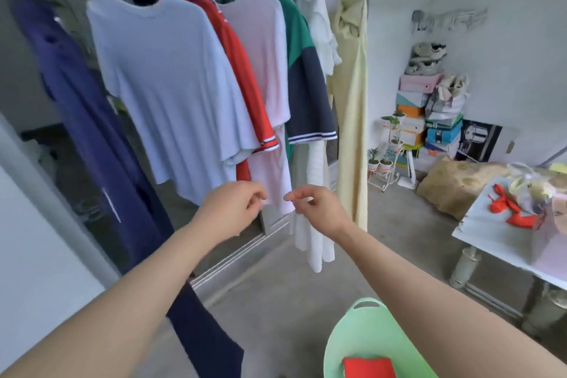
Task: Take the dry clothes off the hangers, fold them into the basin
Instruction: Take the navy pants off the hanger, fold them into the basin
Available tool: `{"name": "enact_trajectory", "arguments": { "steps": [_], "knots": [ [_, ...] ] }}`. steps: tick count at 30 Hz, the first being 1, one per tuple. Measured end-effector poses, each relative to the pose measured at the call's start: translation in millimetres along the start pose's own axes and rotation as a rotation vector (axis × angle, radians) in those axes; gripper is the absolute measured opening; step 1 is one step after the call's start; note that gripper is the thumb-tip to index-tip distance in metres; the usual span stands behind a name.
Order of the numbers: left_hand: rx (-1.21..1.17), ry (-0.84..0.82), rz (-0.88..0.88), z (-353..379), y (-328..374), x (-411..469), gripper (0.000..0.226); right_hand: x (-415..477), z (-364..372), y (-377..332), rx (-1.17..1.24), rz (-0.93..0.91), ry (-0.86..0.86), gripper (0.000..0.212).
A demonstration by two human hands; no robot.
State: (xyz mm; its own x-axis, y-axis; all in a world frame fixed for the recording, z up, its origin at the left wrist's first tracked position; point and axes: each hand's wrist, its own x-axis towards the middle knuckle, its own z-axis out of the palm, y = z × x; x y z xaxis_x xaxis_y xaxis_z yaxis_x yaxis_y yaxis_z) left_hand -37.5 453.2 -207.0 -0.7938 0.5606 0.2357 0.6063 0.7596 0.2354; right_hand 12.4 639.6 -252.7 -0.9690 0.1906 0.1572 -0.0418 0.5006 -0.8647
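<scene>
Your left hand (230,209) is raised, its fingers curled in at the bottom hem of the pale pink T-shirt (264,70). Motion blur hides whether it has hold of the cloth. Your right hand (319,209) is level with it, thumb and forefinger tips almost together just beside the same hem. It cannot be told whether fabric lies between them.

The pink shirt hangs between a red polo shirt with a striped cuff (239,64) and a green and navy polo shirt (299,40). A light blue T-shirt (171,80) hangs to the left.

Below your right forearm, the mint green plastic basin (362,331) sits on the concrete floor (276,301) with 1 folded red garment (368,367) inside. A white desk (497,233) stands at the right.
</scene>
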Motion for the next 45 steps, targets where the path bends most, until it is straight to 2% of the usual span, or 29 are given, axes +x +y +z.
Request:
{"name": "enact_trajectory", "arguments": {
  "steps": [7, 11, 14, 18, 21, 25, 29, 33, 35, 36, 38, 39, 43, 45],
  "knots": [
    [0.288, 0.192, -0.029, -113.4, -52.7, -61.9, 0.015, 10.5, 54.0, -123.9, 0.084, -0.318, -0.128, 0.02],
    [0.369, 0.359, -0.031, -169.6, -74.5, -90.8, 0.012, 19.9, 80.9, -190.2, 0.058, -0.484, -0.078, 0.02],
    [0.342, 0.424, -0.043, -206.4, -92.7, -105.2, 0.011, 29.0, 93.7, -237.9, 0.098, -0.588, 0.004, 0.022],
    [0.322, 0.491, -0.031, -243.2, -110.5, -107.0, 0.012, 47.4, 110.9, -284.9, 0.195, -0.51, 0.03, 0.034],
    [0.307, 0.56, 0.026, -265.9, -117.0, -95.1, 0.014, 59.8, 122.7, -308.6, 0.31, -0.454, -0.017, 0.047],
    [0.312, 0.639, 0.038, -287.6, -121.5, -69.2, 0.019, 68.1, 130.1, -328.2, 0.319, -0.348, -0.078, 0.036],
    [0.244, 0.657, -0.073, -295.1, -126.4, -43.1, 0.026, 66.2, 134.0, -334.7, 0.292, -0.303, -0.141, 0.035],
    [-0.043, 0.553, -0.258, -305.3, -142.1, -16.4, 0.034, 67.2, 130.5, -339.4, 0.267, -0.3, -0.124, 0.037],
    [-0.231, 0.479, -0.319, -308.7, -149.0, -8.8, 0.022, 69.0, 129.8, -344.0, 0.267, -0.298, -0.12, 0.041],
    [-0.301, 0.463, -0.316, -309.0, -149.5, -6.2, 0.02, 69.9, 128.8, -346.9, 0.256, -0.304, -0.106, 0.042],
    [-0.406, 0.423, -0.291, -306.8, -147.7, -7.1, 0.039, 74.3, 128.5, -353.2, 0.254, -0.315, -0.083, 0.041],
    [-0.46, 0.418, -0.277, -304.8, -148.7, -9.8, 0.041, 76.8, 129.5, -356.1, 0.248, -0.318, -0.077, 0.04],
    [-0.59, 0.367, -0.176, -304.8, -159.9, -32.5, 0.026, 83.7, 135.5, -368.2, 0.181, -0.34, -0.069, 0.037],
    [-0.636, 0.273, -0.15, -310.6, -171.1, -44.9, 0.031, 87.5, 140.8, -378.8, 0.203, -0.334, -0.063, 0.034]
  ]
}}
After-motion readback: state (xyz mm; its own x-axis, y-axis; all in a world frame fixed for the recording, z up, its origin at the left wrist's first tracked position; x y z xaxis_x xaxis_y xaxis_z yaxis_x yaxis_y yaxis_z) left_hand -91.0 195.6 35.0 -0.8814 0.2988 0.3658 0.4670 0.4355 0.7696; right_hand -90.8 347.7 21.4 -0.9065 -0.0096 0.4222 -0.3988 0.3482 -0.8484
